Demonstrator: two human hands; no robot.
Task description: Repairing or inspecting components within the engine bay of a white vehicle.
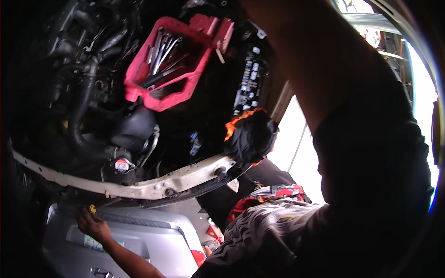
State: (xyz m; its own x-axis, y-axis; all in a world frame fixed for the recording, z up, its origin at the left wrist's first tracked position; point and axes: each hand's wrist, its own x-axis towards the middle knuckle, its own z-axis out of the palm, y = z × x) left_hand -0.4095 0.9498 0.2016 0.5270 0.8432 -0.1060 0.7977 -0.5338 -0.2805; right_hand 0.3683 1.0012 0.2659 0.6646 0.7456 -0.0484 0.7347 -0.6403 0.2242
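My left hand (94, 224) is closed on a small yellow object (92, 209), just below the pale front crossmember (148, 189) of an open engine bay. My right arm reaches up along the right side to the top edge, where its hand is out of sight. A red plastic tray (181, 97) holding several metal wrenches and tools (157, 55) rests over the engine, left of that arm. A black and orange bundle (250, 136) lies on the right end of the crossmember.
Hoses (90, 83) and a radiator cap (121, 165) fill the left of the bay. A fuse box (245, 81) runs beside the tray. Behind my left hand is the rear of a silver car (167, 250). Bright daylight shows at the right.
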